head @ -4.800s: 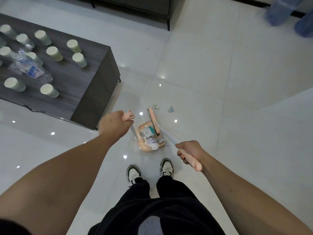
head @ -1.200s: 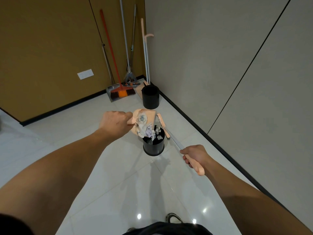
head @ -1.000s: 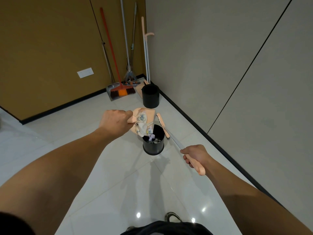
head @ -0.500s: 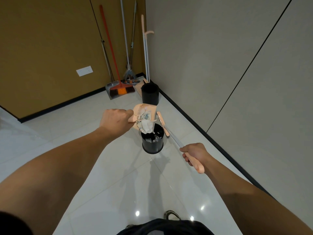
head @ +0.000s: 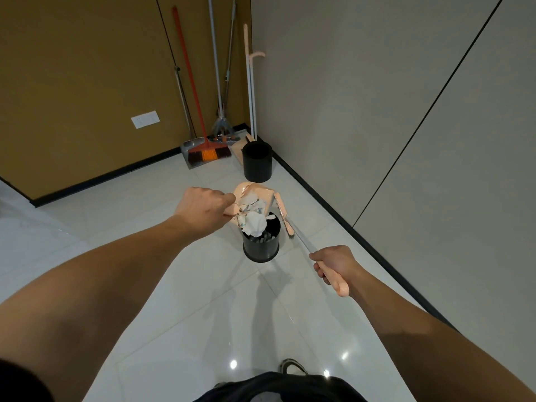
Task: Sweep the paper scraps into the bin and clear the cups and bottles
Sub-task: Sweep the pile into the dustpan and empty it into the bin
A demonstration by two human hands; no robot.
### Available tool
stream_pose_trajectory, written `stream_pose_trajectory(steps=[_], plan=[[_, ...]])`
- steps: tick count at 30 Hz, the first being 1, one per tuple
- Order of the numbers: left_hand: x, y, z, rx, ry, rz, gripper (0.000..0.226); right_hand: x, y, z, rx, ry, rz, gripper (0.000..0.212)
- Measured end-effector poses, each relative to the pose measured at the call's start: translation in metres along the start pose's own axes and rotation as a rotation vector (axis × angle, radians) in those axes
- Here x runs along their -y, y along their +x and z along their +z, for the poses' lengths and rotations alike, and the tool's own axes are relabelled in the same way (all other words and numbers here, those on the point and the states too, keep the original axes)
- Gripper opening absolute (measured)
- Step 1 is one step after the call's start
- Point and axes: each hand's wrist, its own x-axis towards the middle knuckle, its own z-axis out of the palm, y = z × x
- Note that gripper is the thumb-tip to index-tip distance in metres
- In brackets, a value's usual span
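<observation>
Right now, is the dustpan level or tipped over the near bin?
Tipped. The left hand holds the dustpan tilted steeply above the near black bin, and crumpled paper scraps hang from its lip into the bin's mouth.

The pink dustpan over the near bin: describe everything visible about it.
The dustpan looks like pale pink plastic, with a comb-like toothed strip along one edge. The left hand grips its handle and holds it tipped steeply above the near black bin, mouth downward. White crumpled paper scraps cling to its face and spill toward the bin's opening. The pink brush head, held on its long handle by the right hand, lies close beside its right edge; contact is unclear.
</observation>
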Motion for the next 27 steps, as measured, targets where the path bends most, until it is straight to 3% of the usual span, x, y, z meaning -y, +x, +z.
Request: stream_pose_trajectory(steps=[4, 13, 27], plan=[[-0.0029, -0.0007, 0.0010, 0.027, 0.034, 0.114, 0.017, -0.0006, -0.0022, -0.0007, 0.009, 0.011, -0.002, 0.016], [0.0004, -0.0030, 0.0026, -0.016, -0.028, 0.064, 0.018, -0.0018, -0.0020, 0.0007, 0.019, 0.021, 0.012, 0.014], [-0.0090, -0.0034, 0.0047, 0.003, 0.015, 0.183, 0.015, -0.0049, 0.0056, 0.0025, 0.018, 0.072, 0.028, 0.010]])
